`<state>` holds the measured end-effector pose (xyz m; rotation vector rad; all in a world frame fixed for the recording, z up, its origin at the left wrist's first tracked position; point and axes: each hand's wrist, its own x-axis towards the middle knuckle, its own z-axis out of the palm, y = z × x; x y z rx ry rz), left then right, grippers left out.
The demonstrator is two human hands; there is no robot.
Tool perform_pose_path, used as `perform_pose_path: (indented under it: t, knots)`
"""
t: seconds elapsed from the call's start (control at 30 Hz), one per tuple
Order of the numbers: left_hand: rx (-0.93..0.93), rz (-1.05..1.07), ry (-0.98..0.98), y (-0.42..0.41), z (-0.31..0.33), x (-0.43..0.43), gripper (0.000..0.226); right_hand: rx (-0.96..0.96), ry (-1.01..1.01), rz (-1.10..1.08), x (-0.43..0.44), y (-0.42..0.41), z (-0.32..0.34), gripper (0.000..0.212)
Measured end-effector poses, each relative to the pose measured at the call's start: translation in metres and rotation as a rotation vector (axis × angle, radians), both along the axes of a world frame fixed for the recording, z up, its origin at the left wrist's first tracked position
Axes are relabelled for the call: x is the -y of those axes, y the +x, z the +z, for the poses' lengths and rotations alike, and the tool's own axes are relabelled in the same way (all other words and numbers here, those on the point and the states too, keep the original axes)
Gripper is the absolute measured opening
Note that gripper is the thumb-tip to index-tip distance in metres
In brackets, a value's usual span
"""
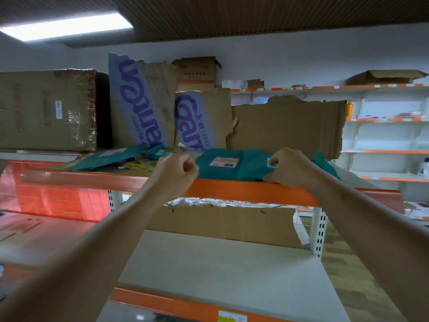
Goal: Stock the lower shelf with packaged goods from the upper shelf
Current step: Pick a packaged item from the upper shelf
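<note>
Step in hand: drawing a teal package (222, 168) off the upper shelf (243, 190). My right hand (289, 168) pinches its front right edge, fingers curled over the top and thumb below; my left hand (177, 169) is curled tight against its left edge, and I cannot tell whether those fingers grip the film. Procedure, as I judge it: secure both edges before pulling; slide the package level over the orange rim; then bring it down to the lower shelf (209, 275), whose grey deck lies directly beneath. The package lies flat at the upper shelf's front edge, ahead of torn cardboard (287, 126); it is thin, soft and teal, with a white label on top; a second label at the right suggests overlapping pouches, so separate them before lifting.
</note>
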<state>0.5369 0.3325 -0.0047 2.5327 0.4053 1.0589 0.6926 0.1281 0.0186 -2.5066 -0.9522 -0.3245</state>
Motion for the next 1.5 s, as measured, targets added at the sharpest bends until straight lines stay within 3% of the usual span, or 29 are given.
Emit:
perform_pose_path:
  t: [0.07,0.2,0.3,0.43,0.53,0.7,0.8,0.93,1.0,1.1,1.17,1.27,1.5]
  knots:
    - [-0.029,0.004,0.002,0.014,0.003,0.0,0.021,-0.056,-0.085,0.056,-0.004,0.01,0.004,0.023]
    - [-0.06,0.033,-0.032,0.036,0.004,-0.001,0.029,-0.08,-0.201,0.119,-0.006,0.022,0.015,0.035]
    - [-0.073,0.051,-0.054,0.046,0.001,0.0,0.026,0.027,-0.261,0.166,-0.01,0.025,0.015,0.03]
    - [-0.096,0.073,-0.062,0.054,-0.003,-0.002,0.026,0.201,-0.182,0.156,-0.017,0.018,0.01,0.027]
    - [-0.1,0.079,-0.087,0.059,0.001,-0.004,0.024,0.338,-0.155,0.107,-0.023,0.007,0.009,0.007]
    - [-0.102,0.07,-0.088,0.059,0.007,-0.003,0.023,0.484,0.135,0.079,-0.034,0.002,0.014,0.022]
    - [-0.026,0.021,-0.172,0.058,0.006,-0.011,0.025,0.503,0.502,0.171,-0.046,-0.003,0.019,0.022]
    - [0.08,-0.117,-0.456,0.048,0.008,-0.023,0.029,0.242,1.049,0.259,-0.062,-0.012,0.028,0.026]
    - [0.187,-0.175,-0.61,0.043,0.01,-0.03,0.03,0.038,1.216,0.276,-0.074,-0.012,0.031,0.04]
    - [0.254,-0.215,-0.646,0.033,0.016,-0.041,0.032,-0.301,1.364,0.323,-0.091,-0.013,0.034,0.042]
    - [0.269,-0.231,-0.681,0.025,0.019,-0.051,0.045,-0.526,1.404,0.377,-0.096,-0.017,0.035,0.037]
    - [0.33,-0.266,-0.795,0.012,0.024,-0.062,0.03,-0.798,1.364,0.417,-0.101,-0.023,0.034,0.023]
    - [0.286,-0.244,-0.862,-0.019,0.021,-0.076,0.016,-0.964,1.167,0.423,-0.129,-0.028,0.022,0.015]
